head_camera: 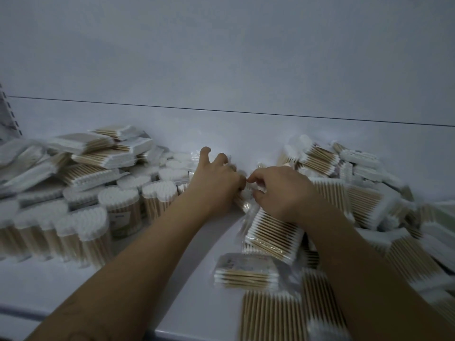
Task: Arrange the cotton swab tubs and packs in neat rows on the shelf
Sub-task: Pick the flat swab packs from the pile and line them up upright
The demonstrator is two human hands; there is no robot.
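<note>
Tubs (118, 200) left on shelf (221, 134), packs (344, 193) heaped right

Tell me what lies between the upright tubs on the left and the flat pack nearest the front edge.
Head view: bare white shelf, with the left forearm crossing over it.

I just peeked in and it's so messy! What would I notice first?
Two hands meet in the middle of the shelf: the left hand and right hand both pinch a small swab pack. Upright tubs crowd the left side; flat packs lie heaped on the right.
</note>
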